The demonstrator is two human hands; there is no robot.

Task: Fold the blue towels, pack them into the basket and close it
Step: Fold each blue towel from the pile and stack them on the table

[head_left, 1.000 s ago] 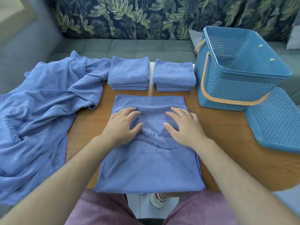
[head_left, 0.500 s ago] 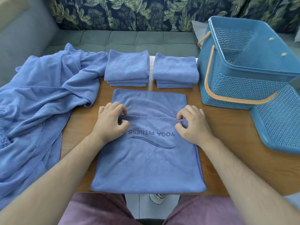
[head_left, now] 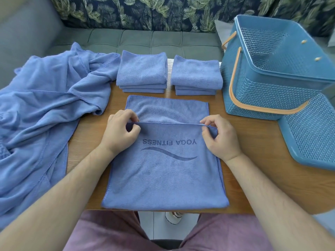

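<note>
Wooden table in the foreground, near edge toward the viewer. Behind it — a grey tufted sofa, backed by dark fabric with a green leaf print. A grey cushion sits at the sofa's right. Below the table edge — pale floor and part of a shoe.

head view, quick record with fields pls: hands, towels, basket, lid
left hand: pinches the upper layer's edge of the printed towel, at its left corner
right hand: pinches the same edge, at its right corner
printed towel: on the table, partly folded, print up
folded stacks: left stack and right stack, behind the printed towel
loose towels: heaped at the table's left
basket: open, right side, no towels inside
lid: off, beside the basket
</note>
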